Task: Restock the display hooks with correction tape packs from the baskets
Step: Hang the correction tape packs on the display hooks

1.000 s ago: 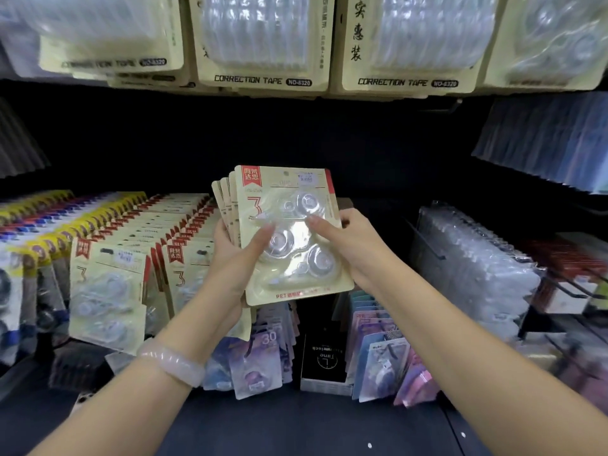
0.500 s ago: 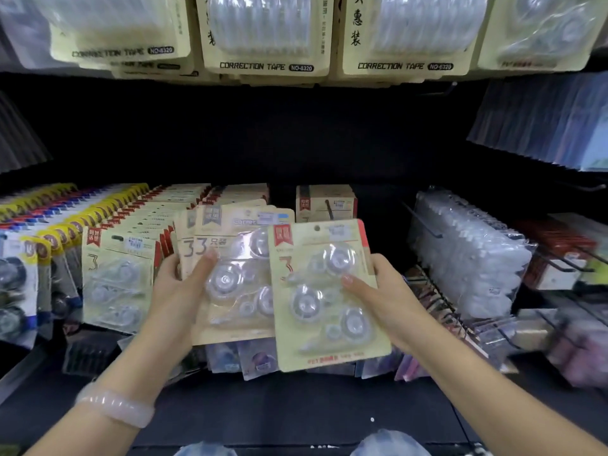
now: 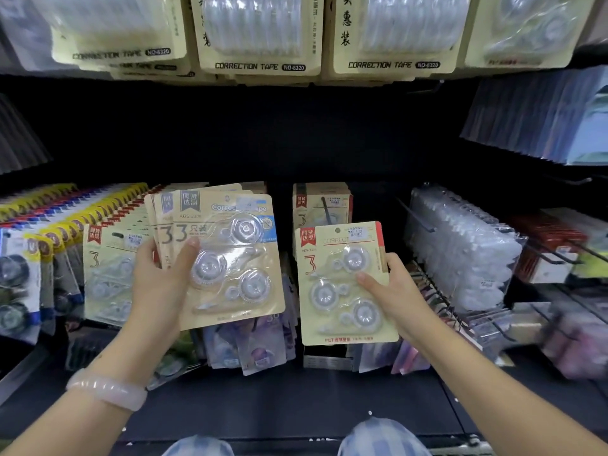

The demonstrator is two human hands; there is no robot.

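The person is standing at the display, and in the last moment the one bundle of packs has been split in two. The right hand point(image 3: 391, 291) is now carrying a single red-labelled pack point(image 3: 345, 284) off to the right, its grip closed on the pack's right edge with the thumb lying across the blister. The left hand point(image 3: 154, 274) is still gripping the remaining stack point(image 3: 230, 255), thumb pressed on the front and fingers curled behind; a grey-labelled pack is now showing on top of it.

The single pack is hanging in the air just in front of a row of matching red-labelled packs point(image 3: 322, 205) already on a hook behind it, its punched hole at the top lying a little below that row's top edge. I judge this to be the pack being lined up for that hook, so the next move will call for raising it and threading the hole onto the prong. Another full row of red-labelled packs point(image 3: 105, 268) is hanging to the left, beside the stack. No baskets are showing.
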